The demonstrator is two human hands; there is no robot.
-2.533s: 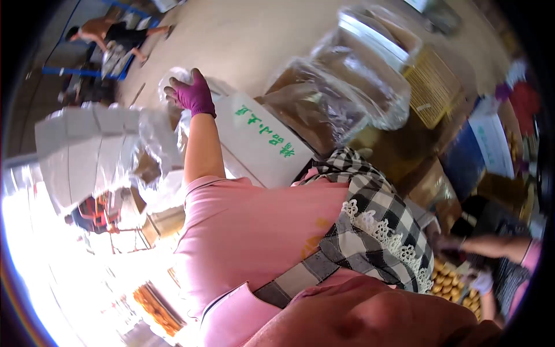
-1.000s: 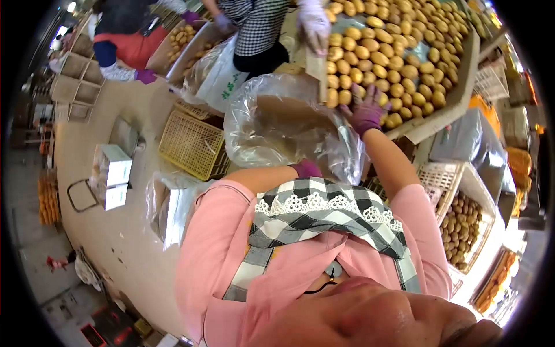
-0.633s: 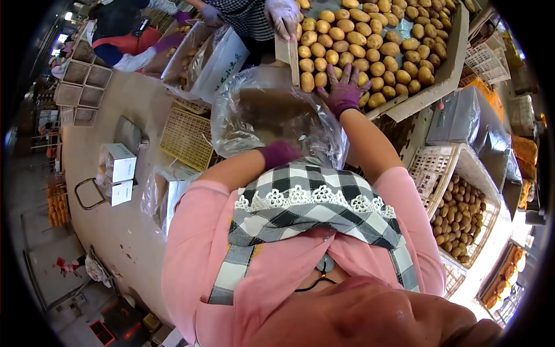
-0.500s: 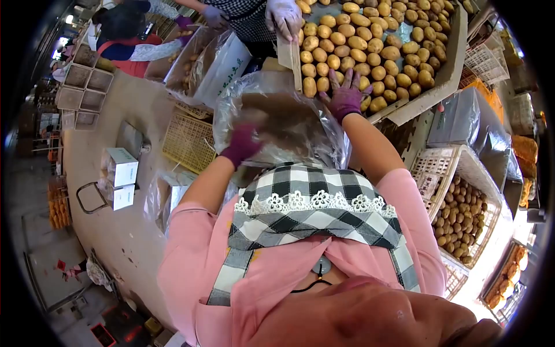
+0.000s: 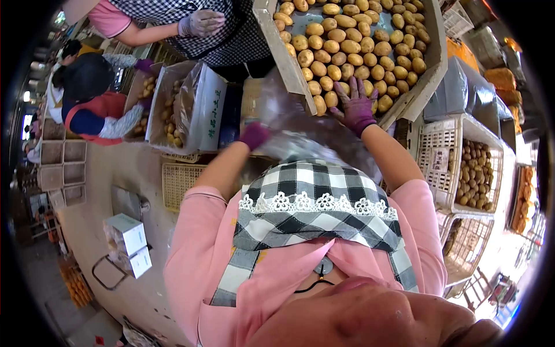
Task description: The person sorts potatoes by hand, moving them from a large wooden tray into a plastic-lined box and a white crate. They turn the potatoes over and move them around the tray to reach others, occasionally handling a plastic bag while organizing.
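The hands are apart, both in purple gloves. The right hand [image 5: 354, 108] has its fingers spread open over the potatoes [image 5: 347, 49] at the near edge of the counter [image 5: 435, 69], fingertips touching a few of them. The left hand [image 5: 255, 136] hangs beside the clear plastic liner [image 5: 303, 144], blurred—whether its fingers are open or closed, or gripping the plastic, I cannot tell.

The potatoes lie mostly in one layer on the counter, inside its raised rim, with patches of bluish surface showing between them. The plastic liner sits between the hands, below the counter's corner and close to the wearer's checked apron [image 5: 324, 194]; it is smeared by motion, so what it holds is unclear.

Across from the wearer, a co-worker's gloved hand [image 5: 202, 23] is held in front of a dark checked apron. Below it stands a white box [image 5: 209, 110] with green lettering, potatoes and plastic inside. A second person in a red apron [image 5: 99, 110] leans toward a neighbouring box [image 5: 137, 113], which also holds potatoes.

A yellow crate [image 5: 179, 184] is just beside the white box, toward the wearer. To the wearer's right, a white crate [image 5: 438, 151] holds smaller, browner potatoes [image 5: 475, 173]—another crate [image 5: 471, 246] is next to it. Two small cartons [image 5: 128, 237] are at left, well apart from the counter.
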